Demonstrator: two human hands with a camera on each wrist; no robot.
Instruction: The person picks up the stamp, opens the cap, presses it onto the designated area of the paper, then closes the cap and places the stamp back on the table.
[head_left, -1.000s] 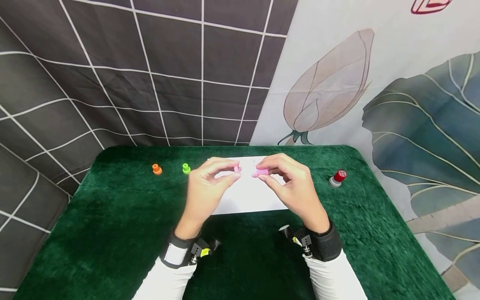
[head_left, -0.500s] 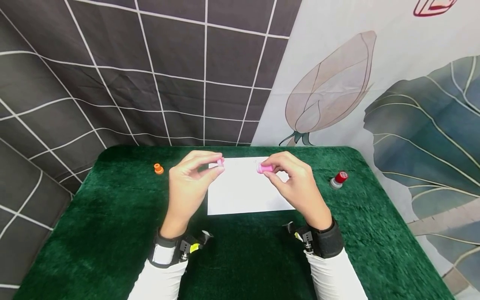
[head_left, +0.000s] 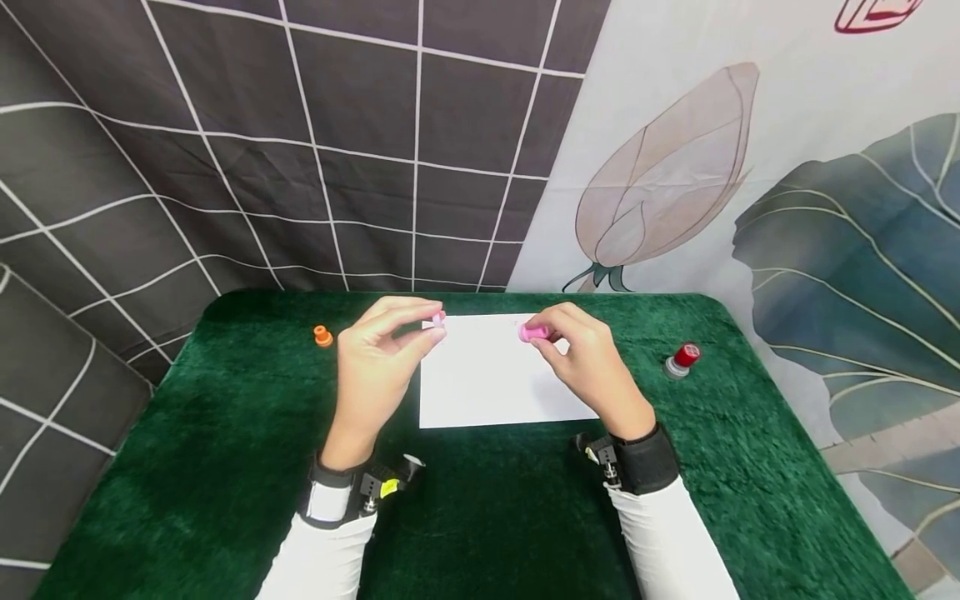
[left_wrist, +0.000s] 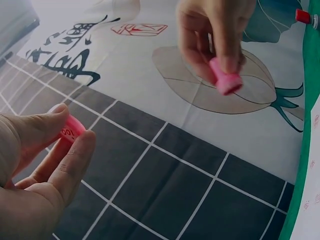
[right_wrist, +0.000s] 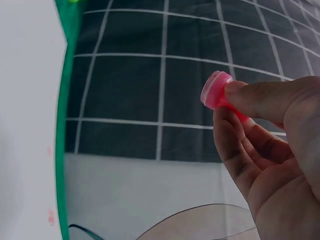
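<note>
In the head view my left hand (head_left: 367, 358) pinches a small pink stamp cap (head_left: 438, 319) between thumb and fingers, above the left edge of a white sheet of paper (head_left: 487, 379). Lettering shows on that cap in the left wrist view. My right hand (head_left: 585, 354) grips a pink stamp (head_left: 534, 332) over the right part of the paper. Its wider end points toward the left hand, with a pale rim visible in the right wrist view (right_wrist: 215, 91). Cap and stamp are apart. Faint red prints (left_wrist: 316, 120) mark the paper's far edge.
An orange stamp (head_left: 322, 336) stands on the green cloth (head_left: 225, 467) to the left. A red stamp with a grey base (head_left: 682, 360) stands to the right. Behind the table hangs a gridded dark cloth (head_left: 360, 192) beside a white printed one.
My left hand has moved left with the cap, away from the stamp, and now hides the green stamp. The right hand has turned the pink stamp slightly and shifted a little.
</note>
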